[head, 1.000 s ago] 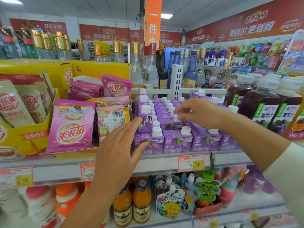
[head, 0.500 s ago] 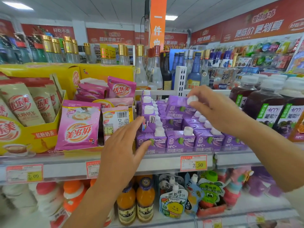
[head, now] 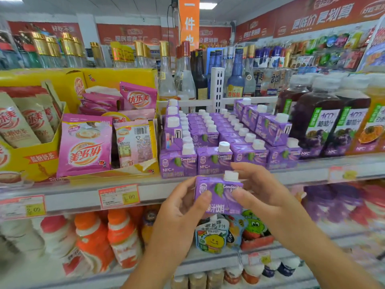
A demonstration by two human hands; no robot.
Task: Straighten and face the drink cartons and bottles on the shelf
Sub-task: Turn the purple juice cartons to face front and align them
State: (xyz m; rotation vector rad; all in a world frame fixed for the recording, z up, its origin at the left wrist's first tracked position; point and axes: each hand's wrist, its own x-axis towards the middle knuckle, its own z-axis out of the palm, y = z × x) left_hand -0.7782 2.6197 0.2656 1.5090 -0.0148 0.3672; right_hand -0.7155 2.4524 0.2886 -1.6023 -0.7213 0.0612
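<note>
The left hand (head: 179, 211) and the right hand (head: 266, 195) both hold one purple carton (head: 216, 197). The fingers of each hand curl round its sides, and a thumb from each presses on its printed front. The carton is upright, off the shelf (head: 166, 190), just in front of the shelf's front rail, with its label facing the camera and its white cap (head: 230, 175) on top near the right fingers.

Directly behind the held carton, the rows of matching purple cartons (head: 210, 130) stand on the shelf, running back in lines with their caps up. Behind it and to the left, a few stacked cartons (head: 173, 126) sit on top of the rows, turned sideways. Behind it and to the right, more tilted cartons (head: 270, 128) lie askew on top of the rows. Further right of the held carton stand dark grape juice bottles (head: 318, 122) with white lids.

Left of the held carton, pink sachets (head: 85, 144) lean in a yellow display box (head: 27, 163), and a price tag (head: 118, 196) hangs on the rail. Below the held carton, on the lower shelf, there is a lemon pouch (head: 210, 236), with orange bottles (head: 91, 243) to the left of it. Far behind the held carton stand glass bottles (head: 185, 80).
</note>
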